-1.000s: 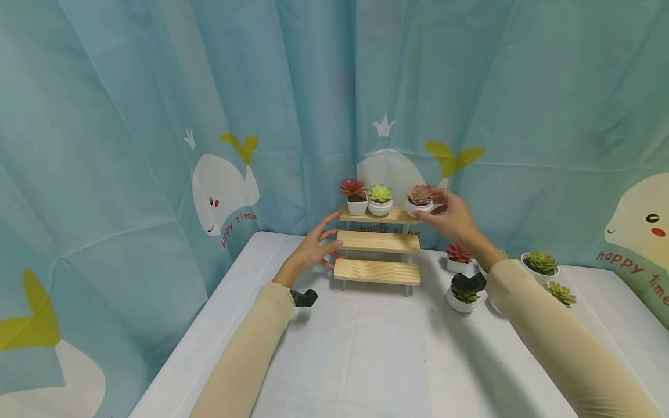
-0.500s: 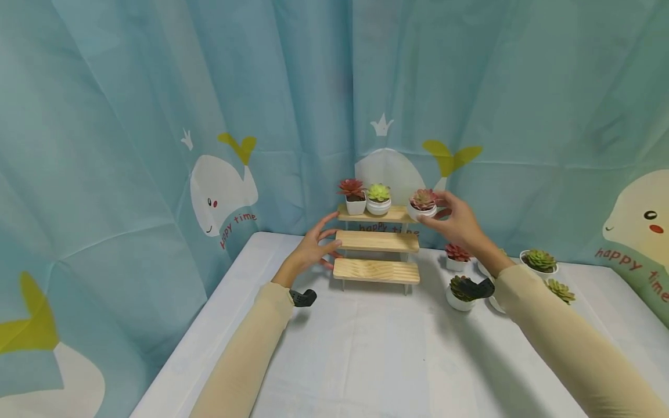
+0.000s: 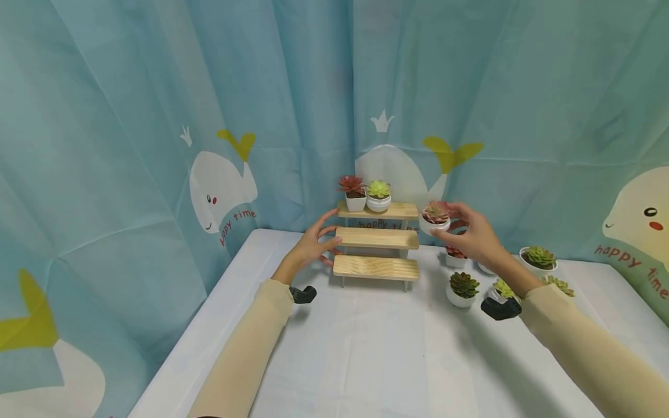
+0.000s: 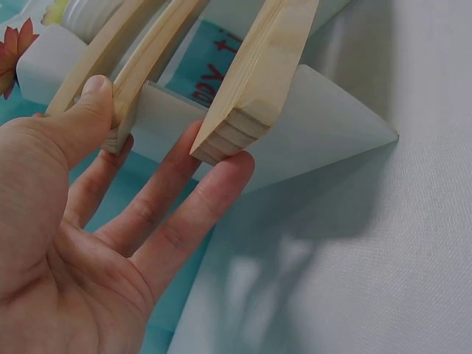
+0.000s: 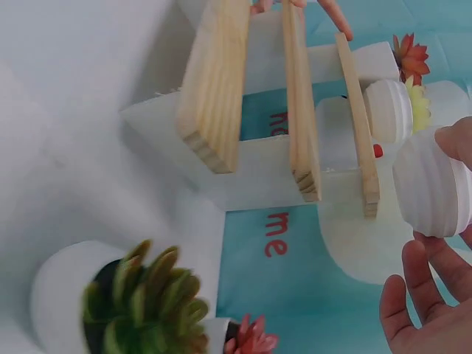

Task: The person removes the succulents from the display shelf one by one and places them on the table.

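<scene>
A three-tier wooden display stand (image 3: 376, 237) stands at the back of the table. My left hand (image 3: 312, 248) grips its left end; thumb and a fingertip lie on either side of the middle plank (image 4: 151, 55), other fingers touching plank ends. A red succulent in a square white pot (image 3: 356, 200) and a lime-green succulent in a round white pot (image 3: 378, 203) sit on the top tier's left part. Beside that tier's right end, my right hand (image 3: 473, 235) pinches a pink succulent in a round white pot (image 3: 431, 225), upright and off the plank.
Several potted succulents stand on the table at right: a dark green one (image 3: 462, 297), a red one (image 3: 456, 260), a wide green one (image 3: 539, 266), others partly behind my right arm. A blue curtain (image 3: 308, 104) hangs behind the white tabletop (image 3: 366, 348).
My right hand has moved right and slightly down with the pink succulent, from over the top tier's right end to beside it. My left hand has stayed at the stand.
</scene>
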A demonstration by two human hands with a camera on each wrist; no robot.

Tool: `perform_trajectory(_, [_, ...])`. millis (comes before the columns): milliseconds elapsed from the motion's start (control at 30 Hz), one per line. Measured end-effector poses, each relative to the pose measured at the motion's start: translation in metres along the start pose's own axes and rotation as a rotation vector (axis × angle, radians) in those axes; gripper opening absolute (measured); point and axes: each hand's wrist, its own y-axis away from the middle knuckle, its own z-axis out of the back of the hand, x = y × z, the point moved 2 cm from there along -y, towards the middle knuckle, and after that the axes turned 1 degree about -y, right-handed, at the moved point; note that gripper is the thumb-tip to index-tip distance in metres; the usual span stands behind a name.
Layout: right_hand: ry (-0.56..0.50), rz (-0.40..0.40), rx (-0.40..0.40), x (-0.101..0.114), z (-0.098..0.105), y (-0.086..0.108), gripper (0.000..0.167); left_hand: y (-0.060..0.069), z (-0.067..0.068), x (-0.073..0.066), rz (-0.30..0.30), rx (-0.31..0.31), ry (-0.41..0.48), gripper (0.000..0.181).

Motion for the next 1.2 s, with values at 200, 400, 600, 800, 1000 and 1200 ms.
perform_trajectory(200, [-0.005, -0.008, 0.008, -0.005, 0.005, 0.023, 0.072, -0.001, -0.001, 0.0, -0.004, 0.01, 0.002, 0.075])
perform_trajectory(400, [0.023, -0.021, 0.006, -0.011, 0.011, 0.049, 0.071, 0.0, -0.001, 0.001, 0.007, 0.013, 0.006, 0.075])
perform_trajectory(600, [0.025, -0.017, 0.001, -0.017, 0.017, 0.07, 0.067, 0.001, 0.0, 0.001, 0.0, 0.014, 0.012, 0.075])
perform_trajectory(800, [0.007, -0.024, 0.004, -0.021, 0.021, 0.09, 0.065, 0.001, 0.0, 0.0, 0.005, 0.019, 0.019, 0.075])
perform_trajectory(1000, [0.023, -0.028, -0.019, -0.026, 0.022, 0.11, 0.066, -0.001, -0.001, 0.0, 0.004, 0.019, 0.012, 0.075])
perform_trajectory(1200, [0.0, -0.032, -0.031, -0.033, 0.021, 0.124, 0.064, -0.001, 0.0, 0.0, 0.002, 0.011, -0.001, 0.076])
